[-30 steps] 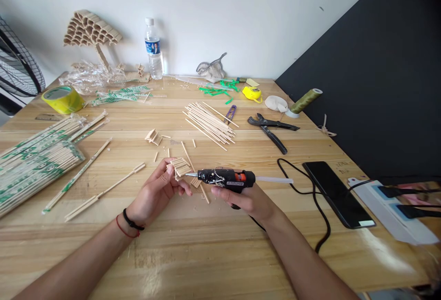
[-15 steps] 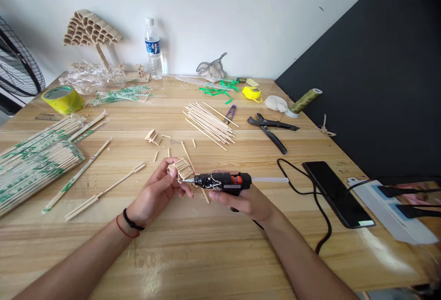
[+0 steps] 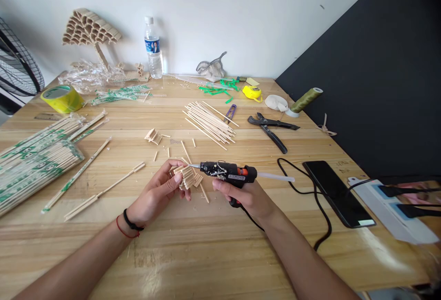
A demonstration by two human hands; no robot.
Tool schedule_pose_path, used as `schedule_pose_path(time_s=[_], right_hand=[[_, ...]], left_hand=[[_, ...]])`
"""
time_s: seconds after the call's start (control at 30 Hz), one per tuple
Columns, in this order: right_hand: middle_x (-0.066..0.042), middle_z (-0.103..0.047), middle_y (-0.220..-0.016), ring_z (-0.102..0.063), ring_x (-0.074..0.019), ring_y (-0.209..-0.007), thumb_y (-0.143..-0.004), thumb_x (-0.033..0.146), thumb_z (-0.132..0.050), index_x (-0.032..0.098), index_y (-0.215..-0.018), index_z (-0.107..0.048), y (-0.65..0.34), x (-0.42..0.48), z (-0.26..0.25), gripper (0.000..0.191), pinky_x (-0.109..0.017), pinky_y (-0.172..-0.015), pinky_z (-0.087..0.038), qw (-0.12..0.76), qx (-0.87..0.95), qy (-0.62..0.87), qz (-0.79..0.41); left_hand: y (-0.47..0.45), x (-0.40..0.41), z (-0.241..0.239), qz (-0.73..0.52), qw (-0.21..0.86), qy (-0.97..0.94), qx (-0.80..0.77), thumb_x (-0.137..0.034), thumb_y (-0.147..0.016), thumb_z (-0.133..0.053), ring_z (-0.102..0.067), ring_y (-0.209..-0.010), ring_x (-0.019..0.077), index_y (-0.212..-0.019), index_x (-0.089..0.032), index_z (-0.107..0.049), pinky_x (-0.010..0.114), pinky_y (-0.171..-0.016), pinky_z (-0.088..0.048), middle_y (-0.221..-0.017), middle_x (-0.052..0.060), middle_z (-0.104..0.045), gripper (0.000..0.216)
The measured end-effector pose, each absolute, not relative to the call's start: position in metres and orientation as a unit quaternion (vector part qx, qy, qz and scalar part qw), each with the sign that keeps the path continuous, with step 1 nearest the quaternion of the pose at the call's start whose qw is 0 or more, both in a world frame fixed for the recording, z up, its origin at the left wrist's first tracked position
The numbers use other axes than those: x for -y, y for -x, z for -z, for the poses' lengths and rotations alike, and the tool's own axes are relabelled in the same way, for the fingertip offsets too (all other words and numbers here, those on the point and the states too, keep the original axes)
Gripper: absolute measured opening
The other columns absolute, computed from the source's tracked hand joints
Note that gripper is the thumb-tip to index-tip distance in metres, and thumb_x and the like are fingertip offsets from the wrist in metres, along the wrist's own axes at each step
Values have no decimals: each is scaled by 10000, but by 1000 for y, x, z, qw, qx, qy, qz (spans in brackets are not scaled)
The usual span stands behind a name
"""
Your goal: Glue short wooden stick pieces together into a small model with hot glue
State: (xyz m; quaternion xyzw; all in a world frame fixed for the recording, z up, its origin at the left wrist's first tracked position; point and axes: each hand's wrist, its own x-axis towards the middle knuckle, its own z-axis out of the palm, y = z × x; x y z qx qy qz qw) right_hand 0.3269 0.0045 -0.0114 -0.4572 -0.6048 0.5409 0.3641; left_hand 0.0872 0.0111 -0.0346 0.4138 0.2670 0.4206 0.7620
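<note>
The left grip (image 3: 156,193) pinches a block of short sticks (image 3: 186,177) just above the tabletop (image 3: 193,254). The right grip (image 3: 250,196) is wrapped around a glue gun (image 3: 223,172), its nozzle (image 3: 195,166) at the block's upper edge; whether they touch is unclear. Beyond lies a pile of long sticks (image 3: 208,124), with black pliers (image 3: 270,130) to its right and a phone (image 3: 336,193) nearer.

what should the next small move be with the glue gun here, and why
Probably steady the bundle in the left hand and dab its upper edge with the nozzle. The right hand grips the glue gun, a glue stick pokes from its back, and the nozzle points at that edge, though contact is hard to tell.
</note>
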Motion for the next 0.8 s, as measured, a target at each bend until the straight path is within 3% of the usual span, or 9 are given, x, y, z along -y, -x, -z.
schedule_pose_path(time_s=[0.5, 0.8], right_hand=[[36, -449, -551, -453, -159, -573, -908, 455, -707, 225, -693, -580, -325, -3, 12, 339, -296, -547, -381, 361, 615, 451, -536], [13, -497, -587, -515, -188, -635, -909, 489, -705, 228, -716, -623, -326, -4, 12, 335, -310, -589, -419, 357, 631, 437, -532]], left_hand=[[-86, -12, 41, -422, 758, -423, -263, -362, -990, -679, -601, -777, 128, -1167, -203, -665, 256, -725, -503, -982, 37, -635, 238], [-87, -12, 39, -421, 761, -409, -276, -392, -964, -716, -637, -760, 138, -1203, -228, -578, 285, -739, -479, -959, 21, -662, 321]])
